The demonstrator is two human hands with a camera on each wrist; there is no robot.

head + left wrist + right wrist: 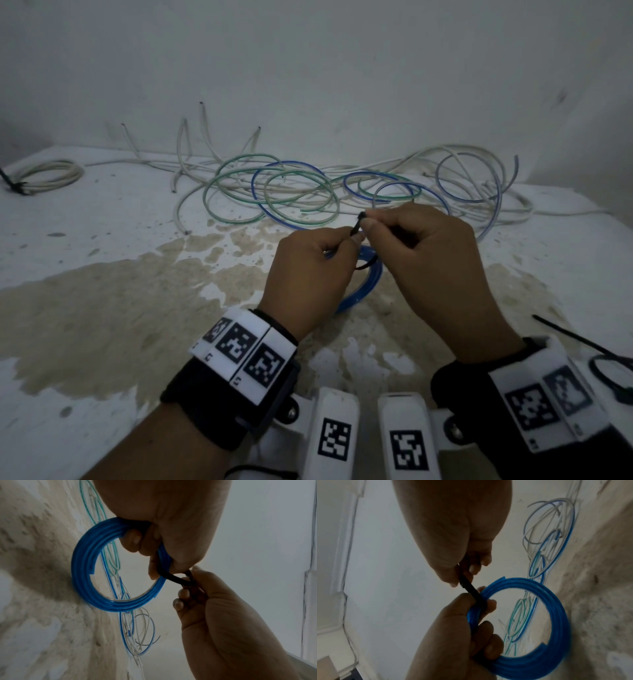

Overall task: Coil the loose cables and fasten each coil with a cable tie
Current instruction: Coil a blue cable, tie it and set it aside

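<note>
A blue cable coil (368,277) hangs between my two hands above the stained table. My left hand (347,245) grips the blue coil (82,563) with curled fingers. A black cable tie (357,228) loops around the coil beside those fingers. My right hand (371,228) pinches the upper part of the cable tie (468,584) between thumb and forefinger, close against the left hand (471,609). In the left wrist view the tie (176,579) runs from the coil into the right hand (188,582). The blue coil (556,615) is partly hidden by both hands in the head view.
A tangle of loose white, green and blue cables (308,185) lies along the wall at the back. One white coil (51,173) bound with a black tie sits at the far left. Spare black cable ties (606,370) lie at the right edge.
</note>
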